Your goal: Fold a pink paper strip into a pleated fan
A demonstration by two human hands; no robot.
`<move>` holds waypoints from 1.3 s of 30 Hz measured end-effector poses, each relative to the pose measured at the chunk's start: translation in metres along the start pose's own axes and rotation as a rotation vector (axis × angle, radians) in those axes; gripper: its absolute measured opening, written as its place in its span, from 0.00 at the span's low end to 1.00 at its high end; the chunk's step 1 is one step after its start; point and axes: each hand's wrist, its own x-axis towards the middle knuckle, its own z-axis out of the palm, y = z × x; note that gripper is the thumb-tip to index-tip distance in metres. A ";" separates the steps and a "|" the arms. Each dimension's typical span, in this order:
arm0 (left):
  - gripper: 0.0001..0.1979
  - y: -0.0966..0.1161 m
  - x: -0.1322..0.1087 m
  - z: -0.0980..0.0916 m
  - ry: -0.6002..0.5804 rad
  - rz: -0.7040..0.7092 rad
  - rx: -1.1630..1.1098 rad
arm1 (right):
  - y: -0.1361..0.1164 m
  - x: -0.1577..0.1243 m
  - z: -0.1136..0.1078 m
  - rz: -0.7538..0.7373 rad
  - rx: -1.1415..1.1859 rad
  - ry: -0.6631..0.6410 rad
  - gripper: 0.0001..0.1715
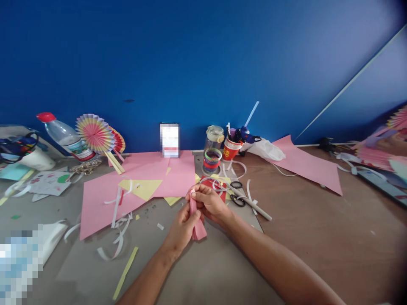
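Observation:
A narrow folded strip of pink paper (198, 230) hangs between my hands above the grey work surface, its lower end fanned slightly open. My left hand (184, 222) grips the strip around its middle, thumb on top. At the upper end, the fingers of my right hand (208, 201) pinch the paper, and a small whitish bit shows at the tip. Just past my right hand lie scissors with black handles (238, 200), a pale rod (254, 206) and a red piece of paper (208, 183).
Large pink sheets (104, 203) with yellow scraps (146, 188) lie left. A phone (170, 140) leans on the blue wall. Behind are a jar with tape rolls (212, 152), a red cup of pens (232, 148), a bottle (66, 135) and a pleated paper fan (95, 133). Another person's hand (394, 144) shows far right.

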 end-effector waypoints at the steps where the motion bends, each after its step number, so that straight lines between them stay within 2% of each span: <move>1: 0.10 0.000 0.000 0.000 -0.011 -0.018 0.003 | 0.000 0.000 0.000 0.010 0.005 -0.001 0.14; 7: 0.08 0.002 -0.001 0.003 -0.075 -0.077 -0.070 | -0.003 -0.001 0.001 0.023 -0.030 0.051 0.13; 15: 0.16 0.000 -0.005 0.005 -0.121 -0.210 -0.169 | -0.009 -0.002 0.006 0.023 -0.047 0.114 0.13; 19: 0.23 0.004 -0.008 0.008 -0.150 -0.242 -0.224 | -0.011 0.002 0.005 0.015 -0.001 0.145 0.16; 26: 0.30 0.001 -0.008 0.011 -0.135 -0.225 -0.243 | -0.007 0.006 0.000 0.002 -0.002 0.160 0.15; 32: 0.27 -0.004 -0.009 0.014 -0.114 -0.222 -0.258 | -0.012 0.003 0.004 0.001 -0.035 0.208 0.16; 39: 0.29 -0.002 -0.009 0.014 -0.096 -0.193 -0.240 | -0.014 0.003 0.005 -0.027 -0.033 0.230 0.15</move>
